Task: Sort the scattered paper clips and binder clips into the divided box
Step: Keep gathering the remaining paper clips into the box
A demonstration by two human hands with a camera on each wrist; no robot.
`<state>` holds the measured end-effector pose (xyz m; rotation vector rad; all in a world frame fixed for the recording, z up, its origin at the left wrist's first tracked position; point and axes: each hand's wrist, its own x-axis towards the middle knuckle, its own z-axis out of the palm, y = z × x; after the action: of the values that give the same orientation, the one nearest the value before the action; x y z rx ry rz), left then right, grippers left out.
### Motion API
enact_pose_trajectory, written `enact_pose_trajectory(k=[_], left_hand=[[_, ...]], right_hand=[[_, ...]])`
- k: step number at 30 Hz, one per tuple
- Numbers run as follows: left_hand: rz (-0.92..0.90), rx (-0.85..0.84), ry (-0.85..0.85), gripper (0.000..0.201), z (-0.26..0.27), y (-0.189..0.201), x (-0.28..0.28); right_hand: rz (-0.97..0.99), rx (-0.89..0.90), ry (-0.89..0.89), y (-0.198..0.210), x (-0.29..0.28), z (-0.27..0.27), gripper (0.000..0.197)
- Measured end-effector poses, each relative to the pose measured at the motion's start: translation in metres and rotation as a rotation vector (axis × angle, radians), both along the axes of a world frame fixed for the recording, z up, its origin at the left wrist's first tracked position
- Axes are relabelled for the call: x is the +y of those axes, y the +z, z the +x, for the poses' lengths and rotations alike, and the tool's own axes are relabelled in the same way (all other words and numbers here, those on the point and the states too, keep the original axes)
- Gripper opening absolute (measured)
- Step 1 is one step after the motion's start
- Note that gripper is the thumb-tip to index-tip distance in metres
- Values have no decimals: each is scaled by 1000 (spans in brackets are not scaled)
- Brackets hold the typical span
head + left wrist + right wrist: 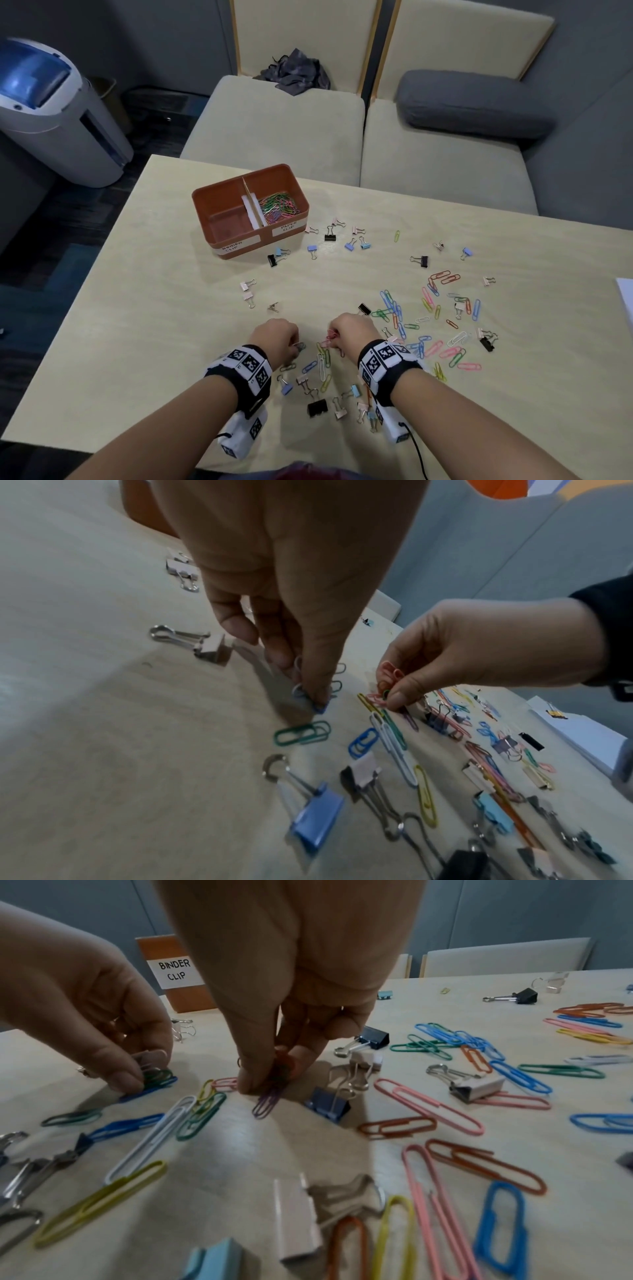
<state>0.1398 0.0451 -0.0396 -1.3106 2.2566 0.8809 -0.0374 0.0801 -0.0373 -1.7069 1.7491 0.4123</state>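
left hand [275, 337], right hand [351, 330], both apparently pinching

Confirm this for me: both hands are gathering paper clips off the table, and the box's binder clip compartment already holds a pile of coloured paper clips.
Wrong compartment. The head view shows the coloured paper clips in the box compartment labelled PAPER CLIP; the BINDER CLIP compartment looks empty. The left hand and right hand are indeed gathering paper clips off the table.

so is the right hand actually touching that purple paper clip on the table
Touching. The right wrist view shows the right hand with its fingertips pressed onto the top end of the purple paper clip, with no gap visible.
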Motion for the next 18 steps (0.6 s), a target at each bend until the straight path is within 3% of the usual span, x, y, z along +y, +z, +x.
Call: enact_pose_trajectory(k=[7,11,18], left_hand=[[-10,-67,-83,21,-4,-2,-3],[-50,-111,-168,22,-5,-2,-1],[46,43,-10,18,4,2,-5]], right_hand=[[1,-22,36,-2,0,0,7],[-13,-8,36,1,0,-1,26],[10,33,80,4,0,-1,27]])
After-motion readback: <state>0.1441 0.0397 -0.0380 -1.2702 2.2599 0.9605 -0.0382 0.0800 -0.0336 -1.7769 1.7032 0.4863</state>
